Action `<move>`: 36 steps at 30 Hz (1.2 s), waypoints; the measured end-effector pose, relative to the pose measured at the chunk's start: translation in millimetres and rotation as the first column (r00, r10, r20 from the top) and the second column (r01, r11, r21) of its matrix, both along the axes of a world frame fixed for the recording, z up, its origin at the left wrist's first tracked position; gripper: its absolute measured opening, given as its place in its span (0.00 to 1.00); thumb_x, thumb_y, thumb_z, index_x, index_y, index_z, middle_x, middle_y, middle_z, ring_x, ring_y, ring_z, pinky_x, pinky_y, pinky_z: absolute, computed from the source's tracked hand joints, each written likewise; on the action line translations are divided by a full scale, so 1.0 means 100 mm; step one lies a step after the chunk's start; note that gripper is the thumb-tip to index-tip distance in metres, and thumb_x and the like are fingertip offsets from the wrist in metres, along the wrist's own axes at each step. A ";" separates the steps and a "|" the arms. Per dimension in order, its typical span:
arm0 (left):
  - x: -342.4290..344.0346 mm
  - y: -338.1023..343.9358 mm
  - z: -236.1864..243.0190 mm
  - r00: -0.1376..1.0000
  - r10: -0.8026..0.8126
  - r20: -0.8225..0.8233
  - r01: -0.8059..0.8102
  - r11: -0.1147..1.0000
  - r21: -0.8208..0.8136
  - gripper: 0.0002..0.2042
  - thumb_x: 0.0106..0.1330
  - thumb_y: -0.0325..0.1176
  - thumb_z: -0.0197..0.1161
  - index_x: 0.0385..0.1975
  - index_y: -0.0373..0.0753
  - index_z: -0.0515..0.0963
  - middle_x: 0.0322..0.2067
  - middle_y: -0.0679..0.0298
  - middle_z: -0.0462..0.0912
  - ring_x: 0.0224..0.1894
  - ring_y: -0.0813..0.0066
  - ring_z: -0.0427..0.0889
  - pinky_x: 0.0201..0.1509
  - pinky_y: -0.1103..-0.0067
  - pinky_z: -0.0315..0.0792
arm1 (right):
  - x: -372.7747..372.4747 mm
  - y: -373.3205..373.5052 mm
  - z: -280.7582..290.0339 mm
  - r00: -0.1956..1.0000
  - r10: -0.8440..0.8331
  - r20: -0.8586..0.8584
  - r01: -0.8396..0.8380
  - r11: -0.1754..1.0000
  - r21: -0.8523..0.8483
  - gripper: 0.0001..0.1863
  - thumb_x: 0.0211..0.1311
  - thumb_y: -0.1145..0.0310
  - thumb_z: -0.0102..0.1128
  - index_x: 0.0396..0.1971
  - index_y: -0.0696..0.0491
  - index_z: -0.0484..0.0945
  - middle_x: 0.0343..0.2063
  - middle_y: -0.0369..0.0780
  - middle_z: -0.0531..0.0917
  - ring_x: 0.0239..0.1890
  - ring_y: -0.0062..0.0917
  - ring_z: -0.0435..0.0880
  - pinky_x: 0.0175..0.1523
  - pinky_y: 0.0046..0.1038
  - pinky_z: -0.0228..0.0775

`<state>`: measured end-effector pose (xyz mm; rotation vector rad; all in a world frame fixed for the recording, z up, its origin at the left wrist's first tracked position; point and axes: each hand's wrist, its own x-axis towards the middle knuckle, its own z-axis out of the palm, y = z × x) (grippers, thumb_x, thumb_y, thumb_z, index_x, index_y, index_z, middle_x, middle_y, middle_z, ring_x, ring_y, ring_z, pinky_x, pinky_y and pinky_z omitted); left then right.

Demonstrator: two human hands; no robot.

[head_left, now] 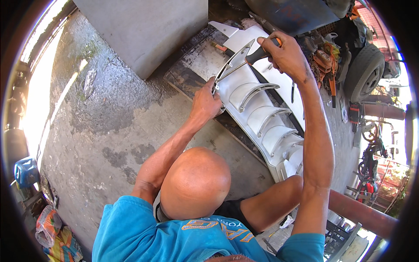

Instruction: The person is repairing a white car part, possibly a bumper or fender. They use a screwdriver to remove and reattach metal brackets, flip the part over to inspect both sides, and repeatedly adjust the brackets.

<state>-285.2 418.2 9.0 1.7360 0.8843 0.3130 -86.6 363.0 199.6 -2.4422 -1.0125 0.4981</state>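
A long silver-white finned car body part [231,87], like a rear diffuser, lies aslant in front of me, its curved fins in a row. My left hand [206,104] is closed on its near left end, fingers curled over the rim. Wrapped in my right hand [286,56] is the black and orange handle of a screwdriver [258,56]. Its thin shaft points down and left toward the raised end flange of the part; whether the tip touches a fastener is too small to tell. Behind lies a flatter white panel [283,81].
A dark, worn board [179,74] lies under the parts. A big grey box-like panel [144,30] stands at the far left. Tools and clutter [325,59] and a tyre [365,72] fill the right. A reddish pipe [358,212] runs at the lower right. At the left sits a blue jug [26,171].
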 end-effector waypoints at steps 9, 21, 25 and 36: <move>-0.01 0.01 0.02 0.999 -0.035 -0.011 0.035 0.999 0.003 0.27 0.65 0.28 0.58 0.66 0.32 0.70 0.46 0.35 0.83 0.52 0.37 0.83 0.59 0.59 0.74 | -0.16 0.08 0.20 0.998 0.046 0.035 -0.044 0.998 -0.050 0.22 0.68 0.48 0.63 0.46 0.53 0.79 0.28 0.37 0.82 0.24 0.17 0.79 0.33 0.22 0.73; -0.06 0.00 0.04 0.999 -0.026 0.026 0.026 1.000 0.006 0.27 0.65 0.28 0.56 0.67 0.31 0.69 0.47 0.33 0.82 0.52 0.35 0.82 0.59 0.58 0.75 | -0.15 0.08 0.25 0.999 0.000 0.051 0.011 0.977 -0.212 0.19 0.67 0.53 0.61 0.47 0.52 0.77 0.30 0.42 0.83 0.24 0.24 0.82 0.34 0.31 0.76; -0.04 -0.03 0.10 0.999 -0.041 0.029 0.041 0.999 -0.021 0.28 0.65 0.27 0.55 0.67 0.30 0.68 0.46 0.31 0.82 0.51 0.34 0.82 0.59 0.57 0.75 | 0.10 -0.13 -0.04 0.945 0.292 0.149 -0.315 0.934 0.168 0.21 0.69 0.51 0.59 0.44 0.55 0.77 0.24 0.41 0.83 0.21 0.25 0.83 0.32 0.31 0.76; -0.04 -0.02 0.05 0.998 -0.050 0.034 0.050 0.999 -0.001 0.27 0.66 0.29 0.57 0.67 0.31 0.68 0.46 0.32 0.82 0.52 0.35 0.82 0.59 0.58 0.75 | 0.11 -0.10 -0.12 0.945 0.255 0.206 -0.302 0.921 0.247 0.23 0.69 0.46 0.60 0.41 0.55 0.77 0.25 0.39 0.81 0.28 0.23 0.82 0.38 0.27 0.76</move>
